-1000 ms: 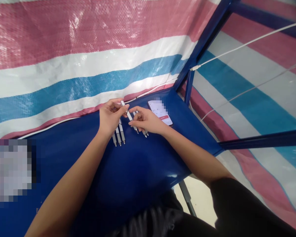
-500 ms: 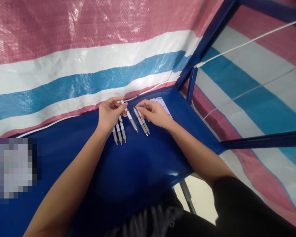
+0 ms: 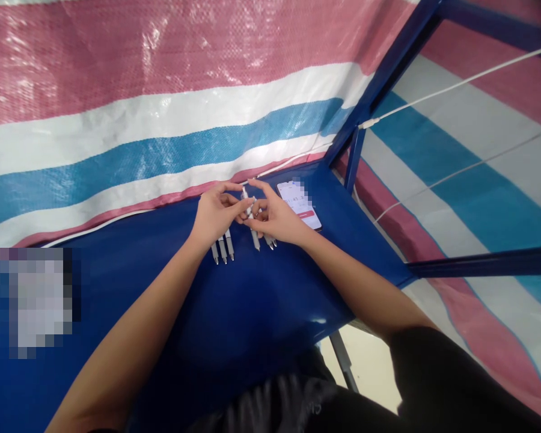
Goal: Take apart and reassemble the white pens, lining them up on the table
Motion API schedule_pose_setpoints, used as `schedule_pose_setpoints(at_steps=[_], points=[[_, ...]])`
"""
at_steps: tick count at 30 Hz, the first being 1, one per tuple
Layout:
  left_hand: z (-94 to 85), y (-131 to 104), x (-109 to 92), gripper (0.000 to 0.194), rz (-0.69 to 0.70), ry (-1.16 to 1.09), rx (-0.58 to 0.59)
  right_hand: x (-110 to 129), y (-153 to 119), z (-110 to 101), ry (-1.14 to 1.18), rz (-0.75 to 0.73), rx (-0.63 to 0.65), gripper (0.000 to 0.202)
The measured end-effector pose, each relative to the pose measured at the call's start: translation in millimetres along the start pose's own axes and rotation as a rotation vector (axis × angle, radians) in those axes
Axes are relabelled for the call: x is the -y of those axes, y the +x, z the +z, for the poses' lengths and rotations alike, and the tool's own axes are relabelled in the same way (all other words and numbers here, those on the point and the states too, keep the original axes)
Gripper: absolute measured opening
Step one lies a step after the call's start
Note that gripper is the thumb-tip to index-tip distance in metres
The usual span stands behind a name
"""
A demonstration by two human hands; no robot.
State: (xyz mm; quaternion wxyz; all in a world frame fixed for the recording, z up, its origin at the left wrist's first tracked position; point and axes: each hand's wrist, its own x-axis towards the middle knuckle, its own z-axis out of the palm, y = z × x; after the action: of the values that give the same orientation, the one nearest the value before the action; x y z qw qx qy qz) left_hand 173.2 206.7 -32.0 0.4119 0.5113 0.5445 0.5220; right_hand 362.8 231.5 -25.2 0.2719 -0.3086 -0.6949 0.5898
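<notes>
A white pen with a grey grip (image 3: 256, 239) is held between my two hands, its tip pointing down toward me. My left hand (image 3: 216, 211) pinches its upper part from the left with thumb and fingers. From the right, my right hand (image 3: 275, 215) has its thumb and curled fingers round the pen's middle, the index finger stretched toward its top end. Three similar pens (image 3: 222, 248) lie side by side below my left hand, their upper parts covered by it. Under my right hand only the tips of more pens (image 3: 271, 242) show.
A phone (image 3: 304, 207) with a lit screen lies right of my right hand on the blue table (image 3: 252, 300). Striped sheeting (image 3: 162, 144) hangs behind. A blue frame post (image 3: 354, 141) and white cable (image 3: 433, 90) stand at right. A blurred pale patch (image 3: 40, 300) is at left.
My right hand has moved left from above the pens on the right onto the pen in my left hand. That pen has shifted right and stands steeper. More of the phone shows.
</notes>
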Motion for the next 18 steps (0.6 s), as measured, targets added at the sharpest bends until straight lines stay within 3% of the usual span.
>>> schedule_pose_setpoints(at_steps=[4, 11, 18], points=[[-1.9, -1, 0, 0.035, -0.004, 0.043, 0.012, 1, 7, 5, 0.013, 0.034, 0.037, 0.088], [-6.4, 1, 2, 0.035, 0.014, 0.009, 0.019, -2, 14, 1, 0.116, 0.034, 0.034, 0.062], [-39.7, 3, 11, 0.018, 0.183, 0.525, -0.217, -1, 11, -4, 0.097, 0.0, 0.053, 0.066]])
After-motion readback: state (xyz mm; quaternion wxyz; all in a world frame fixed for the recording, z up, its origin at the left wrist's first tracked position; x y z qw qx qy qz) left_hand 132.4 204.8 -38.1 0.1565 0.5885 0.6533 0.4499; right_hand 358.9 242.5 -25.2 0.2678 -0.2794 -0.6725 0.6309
